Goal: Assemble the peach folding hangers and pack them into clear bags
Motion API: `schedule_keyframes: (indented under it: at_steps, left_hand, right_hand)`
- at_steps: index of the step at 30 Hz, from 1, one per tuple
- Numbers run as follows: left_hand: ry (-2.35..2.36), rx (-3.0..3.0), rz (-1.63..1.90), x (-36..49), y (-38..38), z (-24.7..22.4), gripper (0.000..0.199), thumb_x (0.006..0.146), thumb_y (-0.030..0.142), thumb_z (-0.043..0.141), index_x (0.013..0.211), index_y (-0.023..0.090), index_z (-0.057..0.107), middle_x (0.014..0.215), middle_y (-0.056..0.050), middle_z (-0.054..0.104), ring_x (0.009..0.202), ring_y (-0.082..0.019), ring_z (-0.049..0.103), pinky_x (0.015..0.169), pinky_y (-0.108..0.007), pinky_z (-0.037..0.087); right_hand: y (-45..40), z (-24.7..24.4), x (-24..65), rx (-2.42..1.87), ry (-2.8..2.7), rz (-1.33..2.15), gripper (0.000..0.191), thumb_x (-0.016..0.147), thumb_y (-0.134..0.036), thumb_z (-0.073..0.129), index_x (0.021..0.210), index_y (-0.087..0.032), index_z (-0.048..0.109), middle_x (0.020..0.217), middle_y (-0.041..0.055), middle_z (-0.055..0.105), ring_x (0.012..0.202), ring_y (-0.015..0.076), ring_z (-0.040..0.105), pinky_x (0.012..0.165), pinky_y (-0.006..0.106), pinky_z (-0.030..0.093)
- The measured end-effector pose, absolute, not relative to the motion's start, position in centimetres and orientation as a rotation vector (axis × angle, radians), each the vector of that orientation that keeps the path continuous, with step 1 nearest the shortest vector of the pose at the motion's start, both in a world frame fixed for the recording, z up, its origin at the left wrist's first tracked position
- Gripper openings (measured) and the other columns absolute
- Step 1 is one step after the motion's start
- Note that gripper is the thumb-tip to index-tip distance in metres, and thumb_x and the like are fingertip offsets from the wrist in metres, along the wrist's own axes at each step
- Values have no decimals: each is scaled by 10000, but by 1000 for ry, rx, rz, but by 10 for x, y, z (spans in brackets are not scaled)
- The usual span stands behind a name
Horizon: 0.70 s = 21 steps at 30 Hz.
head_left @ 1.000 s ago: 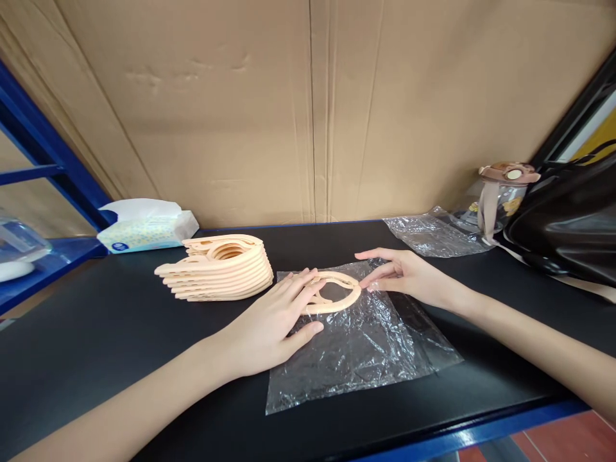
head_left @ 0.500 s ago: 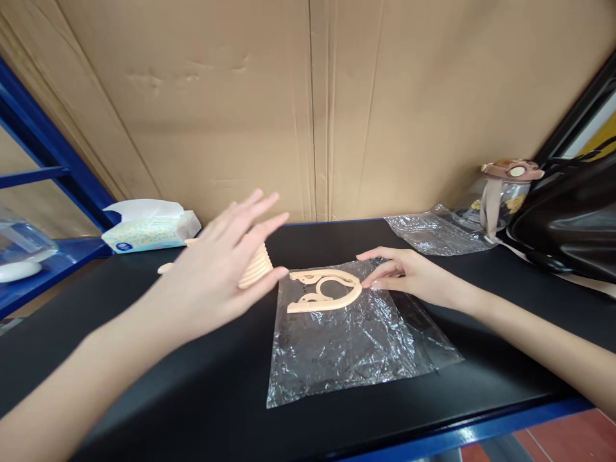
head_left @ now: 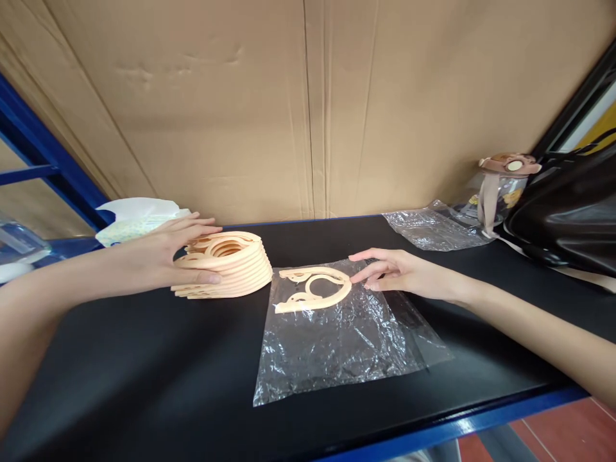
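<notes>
Left to right: one blue metal frame (head_left: 52, 163), then one tissue pack (head_left: 137, 215), partly hidden by the left hand (head_left: 158, 258). That hand is open, thumb at the near side and fingers over the far side of one stack of peach folding hangers (head_left: 243, 273) – it's at the stack's left end, but we can't tell how firmly it touches. Several hangers in there, edges too tight for us to count.

One single folding hanger (head_left: 315, 304) lies flat right of the stack, well apart from the left hand, curved end toward the right hand (head_left: 409, 274). It's over the upper part of a clear plastic bag (head_left: 332, 356); on top or inside, we can't tell. Right hand is open, fingers loosely bent, index fingertip at the hanger's curved end.

Further right we count one more bag, a crumpled clear one (head_left: 433, 231), one strapped drink bottle (head_left: 511, 192) and one black glossy bag (head_left: 572, 215). All on one black tabletop (head_left: 158, 385), cardboard (head_left: 216, 128) behind.
</notes>
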<state>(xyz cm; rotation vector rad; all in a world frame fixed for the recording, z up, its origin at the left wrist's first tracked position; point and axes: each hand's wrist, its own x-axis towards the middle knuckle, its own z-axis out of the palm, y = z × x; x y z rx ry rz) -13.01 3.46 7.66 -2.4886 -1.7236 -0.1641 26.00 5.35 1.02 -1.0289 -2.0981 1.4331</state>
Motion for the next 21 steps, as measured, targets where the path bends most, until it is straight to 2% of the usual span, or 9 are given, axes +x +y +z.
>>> schedule_keyframes:
  at_steps: [3, 6, 14, 18, 21]
  left_hand:
    - [-1744, -2507, -213, -126, 33, 80, 909, 724, 845, 359, 1293, 149, 490, 1349, -75, 507, 1248, -328, 453, 1067, -497, 312]
    - [-1767, -2535, -228, -121, 30, 82, 832, 772, 805, 362, 1283, 159, 483, 1285, -52, 530, 1145, -294, 532, 1019, -443, 386]
    - [-1978, -2487, -337, -114, 24, 86, 936, 638, 865, 452, 1281, 185, 439, 1419, -71, 441, 1189, -344, 509, 1030, -498, 371]
    - [-1921, -2488, -469, -107, 23, 90, 1054, 577, 899, 448, 1342, 177, 380, 1448, -98, 406, 1248, -354, 442, 1034, -515, 356]
    - [-1810, -2465, -665, -88, 17, 87, 965, 603, 833, 551, 1306, 188, 406, 1388, -98, 448, 1213, -328, 465, 1011, -479, 388]
  right_hand:
    - [54, 10, 260, -1033, -2094, 1443, 499, 822, -258, 600, 1296, -219, 450, 1132, 70, 693, 956, 159, 640, 889, 374, 473]
    - [55, 9, 260, -1014, -2108, 1407, 477, 821, -253, 593, 1277, -208, 460, 1113, 74, 689, 922, 152, 636, 850, 349, 482]
    - [57, 4, 262, -1054, -2133, 1279, 427, 818, -261, 591, 1224, -193, 478, 920, 41, 705, 747, 142, 619, 727, 321, 495]
    - [57, 6, 265, -1169, -2160, 1005, 352, 851, -309, 565, 1185, -206, 522, 744, 2, 667, 661, 147, 594, 623, 294, 460]
    - [52, 14, 264, -1173, -2126, 764, 288, 873, -357, 551, 1117, -206, 579, 657, -22, 607, 621, 134, 557, 616, 286, 434]
